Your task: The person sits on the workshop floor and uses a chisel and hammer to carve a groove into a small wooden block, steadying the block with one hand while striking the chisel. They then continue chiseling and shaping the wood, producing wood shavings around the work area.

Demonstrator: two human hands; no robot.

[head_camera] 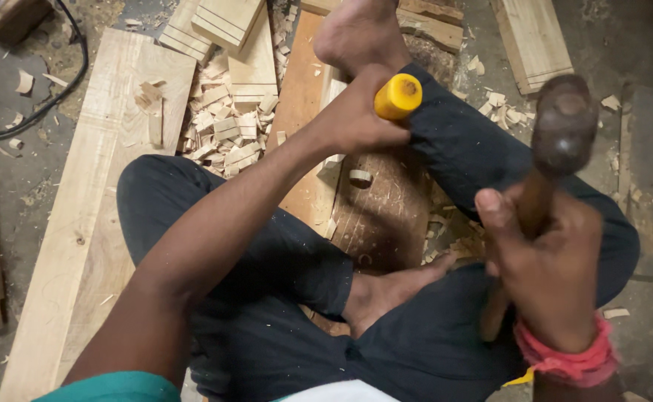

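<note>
Nearest the lens, the right hand [553, 279] wraps its fingers tight round the wooden shaft of a hammer [562, 126], head raised over the right knee. Beneath the seated person, a dusty grey floor [13, 164] carries long pale planks [80, 223] and a heap of wood chips [226, 126]. Smaller, the left hand [360, 119] grips a yellow-handled chisel [398, 97] over a dark board [382, 216] between bare feet.

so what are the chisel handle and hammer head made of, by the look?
Chisel handle: likely plastic, with uniform glossy yellow and a smooth rounded butt. Hammer head: probably metal, dark, dull and worn, though motion blur leaves it open. Its shaft looks like brown wood.
</note>
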